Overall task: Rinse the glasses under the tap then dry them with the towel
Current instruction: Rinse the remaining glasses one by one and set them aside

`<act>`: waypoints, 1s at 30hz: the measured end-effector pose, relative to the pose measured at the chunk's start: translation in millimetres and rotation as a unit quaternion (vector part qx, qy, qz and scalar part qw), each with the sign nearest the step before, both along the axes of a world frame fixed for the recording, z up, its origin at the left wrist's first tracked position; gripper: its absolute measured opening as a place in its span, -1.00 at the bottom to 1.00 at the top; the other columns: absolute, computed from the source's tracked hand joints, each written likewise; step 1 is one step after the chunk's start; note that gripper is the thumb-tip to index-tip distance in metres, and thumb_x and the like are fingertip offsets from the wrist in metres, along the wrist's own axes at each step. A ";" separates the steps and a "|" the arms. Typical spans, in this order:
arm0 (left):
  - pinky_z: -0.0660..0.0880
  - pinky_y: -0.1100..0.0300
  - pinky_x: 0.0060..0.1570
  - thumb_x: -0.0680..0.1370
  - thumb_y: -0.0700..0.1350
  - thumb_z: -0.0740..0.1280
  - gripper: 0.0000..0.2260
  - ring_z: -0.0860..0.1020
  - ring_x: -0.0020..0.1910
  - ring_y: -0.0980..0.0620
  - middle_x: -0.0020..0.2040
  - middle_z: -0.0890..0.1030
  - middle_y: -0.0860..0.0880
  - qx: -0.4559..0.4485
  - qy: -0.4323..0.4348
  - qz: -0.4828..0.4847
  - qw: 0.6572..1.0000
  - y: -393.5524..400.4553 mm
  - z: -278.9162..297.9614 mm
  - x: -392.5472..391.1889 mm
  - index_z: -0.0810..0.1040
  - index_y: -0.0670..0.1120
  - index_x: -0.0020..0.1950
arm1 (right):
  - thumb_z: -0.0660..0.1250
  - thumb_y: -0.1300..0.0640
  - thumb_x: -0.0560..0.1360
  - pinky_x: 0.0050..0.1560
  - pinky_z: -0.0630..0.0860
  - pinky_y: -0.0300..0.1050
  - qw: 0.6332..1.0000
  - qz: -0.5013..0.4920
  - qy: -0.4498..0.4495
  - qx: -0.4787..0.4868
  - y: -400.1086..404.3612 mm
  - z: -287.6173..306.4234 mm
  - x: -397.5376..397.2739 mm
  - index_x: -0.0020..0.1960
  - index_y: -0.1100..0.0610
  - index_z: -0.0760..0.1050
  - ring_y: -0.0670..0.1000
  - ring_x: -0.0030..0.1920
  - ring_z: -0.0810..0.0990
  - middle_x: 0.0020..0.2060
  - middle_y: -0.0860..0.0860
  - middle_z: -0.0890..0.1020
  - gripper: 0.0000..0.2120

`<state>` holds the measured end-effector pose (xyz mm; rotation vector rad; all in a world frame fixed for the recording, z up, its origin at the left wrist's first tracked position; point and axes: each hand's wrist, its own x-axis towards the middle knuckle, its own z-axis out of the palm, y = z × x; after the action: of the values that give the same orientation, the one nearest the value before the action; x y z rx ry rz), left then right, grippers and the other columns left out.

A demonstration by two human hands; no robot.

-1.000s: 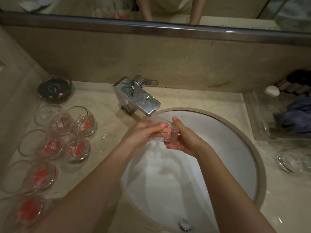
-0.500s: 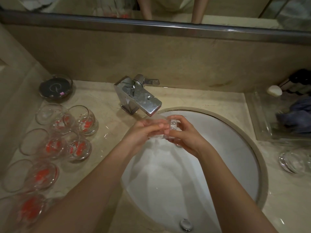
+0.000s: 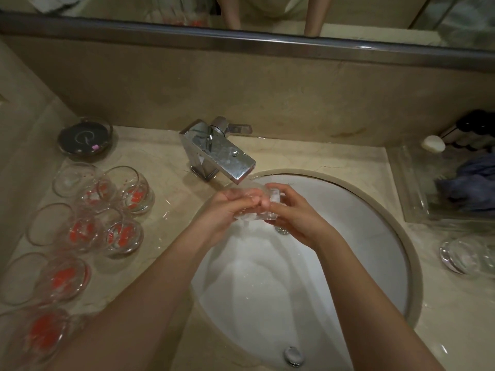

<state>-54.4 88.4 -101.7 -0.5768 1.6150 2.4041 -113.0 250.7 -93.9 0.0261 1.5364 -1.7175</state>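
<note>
Left hand, right hand — glass gripped between, under tap.

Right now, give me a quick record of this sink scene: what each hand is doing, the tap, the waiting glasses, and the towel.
left hand: grips the glass under the spout
right hand: grips the same glass from the other side
tap: chrome, water falling into the basin
waiting glasses: lying on their sides on the counter, left of the basin, red-orange marks
towel: bluish cloth in the clear tray at right
stage: rinsing, drying not yet begun
</note>
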 end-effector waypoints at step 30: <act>0.58 0.16 -0.06 0.33 0.05 0.57 -0.42 0.68 0.01 -0.02 0.16 0.65 -0.10 -0.075 -0.021 0.161 0.984 23.2 -19.2 0.9 0.50 -0.02 0.29 | 0.16 -0.19 0.58 -0.15 0.60 -0.01 0.977 -0.190 -0.063 0.071 -44.1 -17.1 32.9 0.06 0.10 0.45 0.08 -0.17 0.63 -0.14 0.12 0.63 -0.64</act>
<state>-53.5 111.6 -120.9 -0.9791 1.8162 2.4774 -80.1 206.6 -111.0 0.5237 1.6305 -1.8498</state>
